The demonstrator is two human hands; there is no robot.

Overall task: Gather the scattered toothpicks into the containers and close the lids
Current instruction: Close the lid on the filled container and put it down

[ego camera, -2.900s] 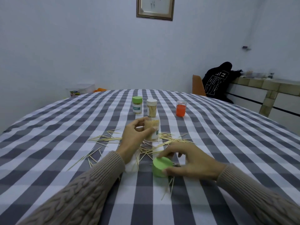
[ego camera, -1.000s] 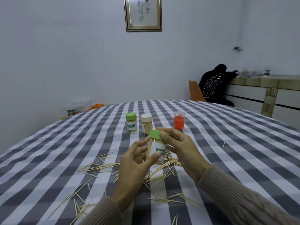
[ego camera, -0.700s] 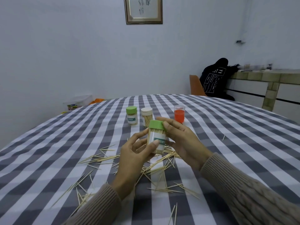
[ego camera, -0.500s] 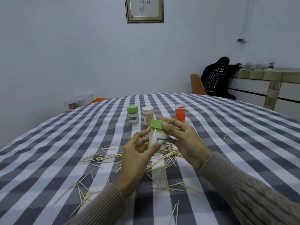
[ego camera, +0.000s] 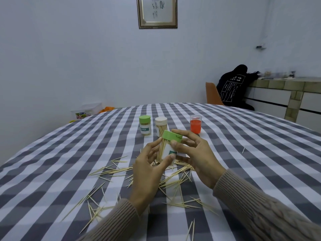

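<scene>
A clear toothpick container (ego camera: 164, 150) with a white label is held tilted above the table between both hands. My left hand (ego camera: 147, 171) grips its body from the left and below. My right hand (ego camera: 196, 157) grips its green lid (ego camera: 172, 136) with thumb and fingers. Several loose toothpicks (ego camera: 118, 171) lie scattered on the checked tablecloth (ego camera: 52, 162) under and around my hands.
Farther back stand a closed green-lidded container (ego camera: 145, 125), a white-lidded container (ego camera: 161, 125) and a clear cup of orange contents (ego camera: 195, 124). An orange chair (ego camera: 212, 94) with a black jacket (ego camera: 232, 87) stands beyond the table's far right edge. A plastic box (ego camera: 86, 110) sits at the back left.
My right hand picked the green lid up from the table and set it on the container in my left hand. Both hands lifted the container, which now tilts more to the right.
</scene>
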